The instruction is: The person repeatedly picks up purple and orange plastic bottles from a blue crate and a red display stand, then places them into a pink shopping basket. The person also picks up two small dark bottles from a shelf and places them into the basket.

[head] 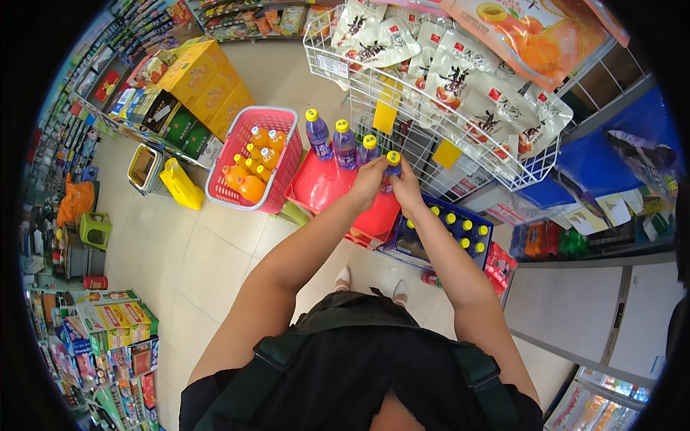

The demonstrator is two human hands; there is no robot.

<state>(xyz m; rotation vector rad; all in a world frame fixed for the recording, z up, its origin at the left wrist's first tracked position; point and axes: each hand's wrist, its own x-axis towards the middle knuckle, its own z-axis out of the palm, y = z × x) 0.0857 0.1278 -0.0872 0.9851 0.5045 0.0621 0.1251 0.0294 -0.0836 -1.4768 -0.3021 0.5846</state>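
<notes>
Between my left hand (368, 183) and my right hand (408, 189) is a purple drink bottle with a yellow cap (393, 158), upright over the right end of a red plastic stool or crate top (323, 186). Both hands grip it from the sides near its neck. Three similar bottles stand in a row along the far edge of the red surface: one at the left (319, 134), one in the middle (344, 144), and one (368, 151) beside my left hand. A pink basket (292, 161) at the left holds several orange drink bottles (252, 188).
A blue crate (436, 202) of yellow-capped bottles stands by my right forearm. Beyond the bottles, a white wire rack (415, 102) holds snack pouches. Yellow cartons (202, 75), a yellow bag (182, 184) and a small basket (141, 168) are farther left. A white freezer (560, 307) is at the right.
</notes>
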